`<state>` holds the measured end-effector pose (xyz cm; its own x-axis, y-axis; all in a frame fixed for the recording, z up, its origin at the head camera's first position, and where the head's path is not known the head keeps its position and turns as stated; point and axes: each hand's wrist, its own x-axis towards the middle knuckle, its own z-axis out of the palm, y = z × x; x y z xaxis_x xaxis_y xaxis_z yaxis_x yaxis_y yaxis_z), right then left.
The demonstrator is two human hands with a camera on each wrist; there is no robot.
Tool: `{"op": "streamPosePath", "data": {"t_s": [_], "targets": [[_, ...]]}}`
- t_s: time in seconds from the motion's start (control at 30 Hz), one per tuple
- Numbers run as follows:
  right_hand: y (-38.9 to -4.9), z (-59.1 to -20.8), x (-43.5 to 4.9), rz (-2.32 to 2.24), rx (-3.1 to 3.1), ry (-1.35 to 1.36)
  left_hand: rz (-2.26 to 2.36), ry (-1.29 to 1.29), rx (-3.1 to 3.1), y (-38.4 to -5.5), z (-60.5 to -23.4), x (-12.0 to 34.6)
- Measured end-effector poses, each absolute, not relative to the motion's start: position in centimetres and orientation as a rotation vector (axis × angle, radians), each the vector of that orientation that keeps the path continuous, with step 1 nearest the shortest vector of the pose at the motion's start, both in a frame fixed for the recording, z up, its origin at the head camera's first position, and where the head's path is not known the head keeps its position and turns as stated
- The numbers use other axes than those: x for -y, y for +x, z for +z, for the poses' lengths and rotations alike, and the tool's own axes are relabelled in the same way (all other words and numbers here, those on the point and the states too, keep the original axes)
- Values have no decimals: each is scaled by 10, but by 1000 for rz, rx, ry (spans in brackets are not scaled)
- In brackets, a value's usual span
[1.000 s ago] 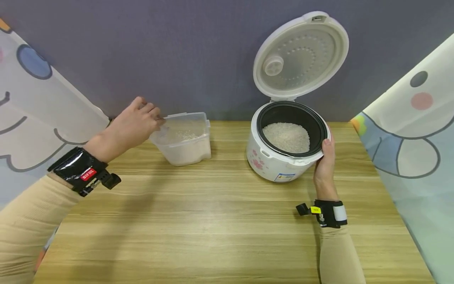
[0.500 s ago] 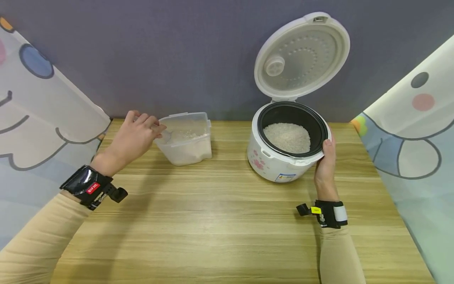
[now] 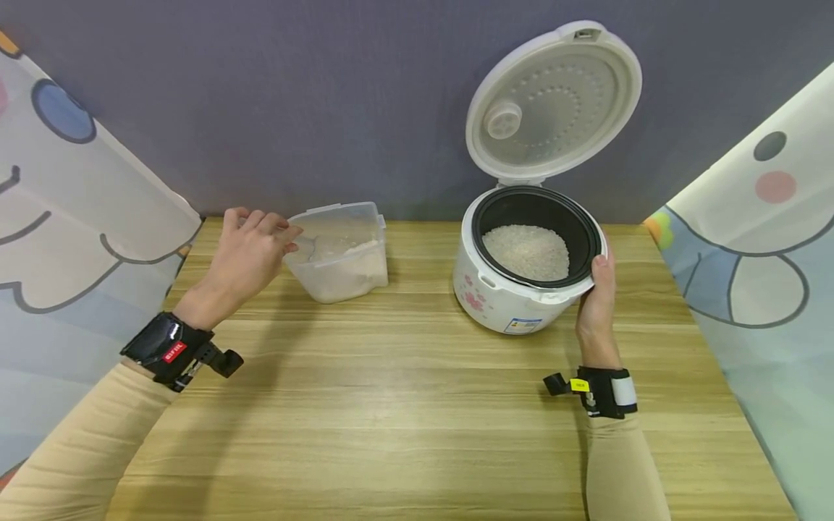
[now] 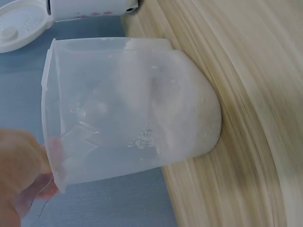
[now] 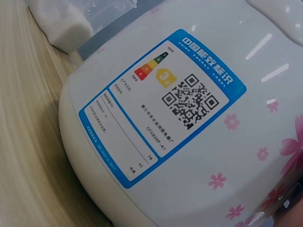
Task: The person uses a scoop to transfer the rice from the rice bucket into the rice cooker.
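My left hand is at the left end of a clear plastic bin that holds white rice. It pinches the handle of what looks like a clear scoop, whose other end reaches inside the bin and is hard to make out. On the right stands a white rice cooker with pink flowers, its lid raised. Rice lies in its black inner pot. My right hand grips the cooker's right side, thumb at the rim; the other fingers are mostly hidden behind it.
Both vessels stand near the back of a wooden table, against a grey-blue partition. Cartoon-printed sheets hang at both sides. The raised lid leans back above the cooker.
My left hand has come down and slightly left at the bin's end. The rice surface in the bin has shifted, and the bin has moved slightly. Right hand and cooker stay put.
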<state>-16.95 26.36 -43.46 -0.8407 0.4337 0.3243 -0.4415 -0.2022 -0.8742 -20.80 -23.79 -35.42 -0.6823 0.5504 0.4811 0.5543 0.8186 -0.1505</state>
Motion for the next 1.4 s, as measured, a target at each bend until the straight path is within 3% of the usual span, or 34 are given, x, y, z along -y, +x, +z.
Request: {"op": "streamPosePath", "data": {"t_s": [1.4], "targets": [[-169, -434, -263, 2093, 1500, 14, -467, -534, 2358, -181, -365, 254]]}}
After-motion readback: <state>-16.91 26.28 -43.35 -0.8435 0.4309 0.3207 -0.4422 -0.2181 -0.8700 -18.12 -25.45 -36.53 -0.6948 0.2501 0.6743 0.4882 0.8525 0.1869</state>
